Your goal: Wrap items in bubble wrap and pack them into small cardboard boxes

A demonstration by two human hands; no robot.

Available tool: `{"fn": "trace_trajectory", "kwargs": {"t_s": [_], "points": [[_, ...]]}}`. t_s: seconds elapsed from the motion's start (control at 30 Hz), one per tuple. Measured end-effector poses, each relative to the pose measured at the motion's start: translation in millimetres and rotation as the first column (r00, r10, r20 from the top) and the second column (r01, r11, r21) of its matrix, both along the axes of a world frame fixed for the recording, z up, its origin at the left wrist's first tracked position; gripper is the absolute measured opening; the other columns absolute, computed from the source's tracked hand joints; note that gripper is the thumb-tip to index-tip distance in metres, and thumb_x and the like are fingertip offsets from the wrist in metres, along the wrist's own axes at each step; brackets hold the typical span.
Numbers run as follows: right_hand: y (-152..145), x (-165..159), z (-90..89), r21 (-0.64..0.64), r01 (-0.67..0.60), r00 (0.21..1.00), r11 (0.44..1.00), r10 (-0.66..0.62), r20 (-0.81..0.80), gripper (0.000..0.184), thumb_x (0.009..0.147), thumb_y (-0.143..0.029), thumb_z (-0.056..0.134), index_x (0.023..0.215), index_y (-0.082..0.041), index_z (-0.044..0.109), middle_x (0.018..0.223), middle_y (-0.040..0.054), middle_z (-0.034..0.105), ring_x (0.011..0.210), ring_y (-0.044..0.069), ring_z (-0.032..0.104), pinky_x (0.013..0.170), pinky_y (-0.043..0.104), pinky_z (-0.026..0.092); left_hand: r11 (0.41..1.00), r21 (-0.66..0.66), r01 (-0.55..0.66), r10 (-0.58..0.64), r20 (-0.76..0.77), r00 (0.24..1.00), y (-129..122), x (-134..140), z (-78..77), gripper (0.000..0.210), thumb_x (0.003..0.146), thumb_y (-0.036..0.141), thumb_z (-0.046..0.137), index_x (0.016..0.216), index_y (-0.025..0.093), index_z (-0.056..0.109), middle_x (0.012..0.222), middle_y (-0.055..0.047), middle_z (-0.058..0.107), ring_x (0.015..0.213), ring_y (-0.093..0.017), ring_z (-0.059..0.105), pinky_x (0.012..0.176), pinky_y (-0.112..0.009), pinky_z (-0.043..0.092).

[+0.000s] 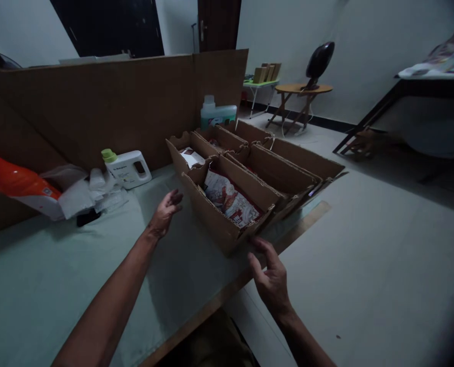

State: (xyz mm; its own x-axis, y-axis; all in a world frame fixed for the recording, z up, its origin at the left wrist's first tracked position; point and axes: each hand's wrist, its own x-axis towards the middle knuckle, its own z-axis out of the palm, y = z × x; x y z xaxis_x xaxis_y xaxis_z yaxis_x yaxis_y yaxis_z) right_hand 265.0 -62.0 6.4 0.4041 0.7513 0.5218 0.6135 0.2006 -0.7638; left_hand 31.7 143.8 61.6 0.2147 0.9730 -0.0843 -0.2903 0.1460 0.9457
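Observation:
Several open cardboard boxes (211,219) stand side by side on the table, and the nearest one has a red and white printed packet (230,199) lying in it. My left hand (166,211) is held out to the left of that box, fingers extended and apart from it, with nothing in the grasp. At the box's near right corner is my right hand (269,275), thumb and fingers spread; whether a fingertip touches the cardboard I cannot tell. A white item (191,157) lies in the box behind on the left. The contents of the farther boxes are mostly hidden.
A white jug with a green cap (129,169), clear plastic packaging (92,191) and an orange bottle (18,178) sit along the left. Behind the boxes stands a teal bottle (219,114) before a cardboard wall (127,107). The wooden table edge (219,298) runs close to me.

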Motion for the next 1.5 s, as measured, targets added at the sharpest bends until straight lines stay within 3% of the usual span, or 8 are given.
{"fn": "trace_trajectory", "kwargs": {"t_s": [0.13,0.27,0.47,0.6,0.7,0.8,1.13,1.5], "points": [[-3,-7,-6.1,0.005,0.009,1.0,1.0,-0.009,0.018,0.033,0.094,-0.031,0.061,0.126,-0.024,0.06,0.124,0.0106,0.065,0.119,0.026,0.062,0.102,0.046,0.053,0.988,0.143,0.065,-0.063,-0.016,0.998,11,41,-2.7,0.046,0.056,0.014,0.068,0.102,0.017,0.069,0.106,-0.008,0.071,0.111,-0.028,0.058,0.094,-0.036,0.043],[-13,-8,-15.5,0.02,0.047,0.998,0.999,-0.048,0.034,0.044,0.093,-0.033,0.061,0.135,-0.024,0.054,0.134,0.0132,0.057,0.126,0.03,0.056,0.104,0.051,0.05,0.989,0.147,-0.026,0.036,-0.065,0.997,-14,35,-4.0,0.034,0.059,0.014,0.07,0.092,0.017,0.065,0.089,-0.003,0.068,0.096,-0.023,0.06,0.088,-0.033,0.044],[-24,-27,-15.0,-0.057,-0.074,0.996,0.996,0.077,0.053,0.052,0.091,-0.037,0.063,0.138,-0.019,0.05,0.13,0.015,0.059,0.123,0.032,0.057,0.102,0.05,0.051,0.947,0.188,-0.262,0.307,-0.279,0.91,-151,-39,-16.2,0.047,0.077,0.032,0.072,0.12,0.02,0.058,0.121,-0.006,0.066,0.108,-0.024,0.064,0.092,-0.034,0.051],[-17,-55,-6.6,-0.088,-0.29,0.953,0.953,0.296,0.064,0.048,0.094,-0.032,0.058,0.139,-0.019,0.048,0.123,0.0128,0.063,0.114,0.028,0.063,0.095,0.041,0.055,0.863,0.264,-0.432,0.503,-0.54,0.675,-243,-93,-30.5,0.041,0.083,0.034,0.067,0.12,0.019,0.06,0.122,-0.01,0.067,0.116,-0.025,0.063,0.099,-0.034,0.049],[-8,-70,-3.7,-0.115,-0.415,0.895,0.903,0.427,0.131,0.042,0.093,-0.032,0.059,0.133,-0.019,0.052,0.117,0.0113,0.066,0.106,0.027,0.065,0.089,0.038,0.057,0.818,0.332,-0.469,0.565,-0.618,0.548,-271,-117,-40.9,0.045,0.083,0.037,0.063,0.122,0.015,0.062,0.121,-0.014,0.069,0.114,-0.028,0.065,0.1,-0.038,0.051],[-1,-74,-4.1,-0.169,-0.456,0.865,0.873,0.48,0.147,0.042,0.093,-0.037,0.06,0.13,-0.019,0.053,0.114,0.0113,0.067,0.107,0.028,0.066,0.09,0.039,0.056,0.812,0.34,-0.475,0.572,-0.628,0.528,-270,-126,-48.6,0.053,0.079,0.035,0.063,0.128,0.013,0.06,0.126,-0.016,0.068,0.12,-0.032,0.063,0.105,-0.044,0.049],[12,-95,-7.4,-0.37,-0.483,0.855,0.794,0.519,-0.003,0.033,0.089,-0.05,0.061,0.103,-0.02,0.062,0.098,0.0093,0.073,0.09,0.025,0.07,0.076,0.034,0.059,0.837,0.238,-0.492,0.54,-0.495,0.68,-242,-126,-55.6,0.051,0.071,0.024,0.06,0.121,0.016,0.063,0.11,-0.013,0.07,0.111,-0.031,0.065,0.103,-0.045,0.05],[122,-265,0.5,-0.263,-0.892,0.395,0.367,0.917,-0.062,0.072,0.086,-0.042,0.058,0.149,-0.016,0.037,0.145,0.0167,0.053,0.126,0.03,0.056,0.099,0.047,0.053,0.609,0.31,-0.73,0.779,-0.405,0.479,-186,-294,-43.5,0.063,0.065,0.033,0.068,0.124,0.015,0.056,0.119,-0.01,0.066,0.118,-0.032,0.059,0.109,-0.045,0.041]]}}
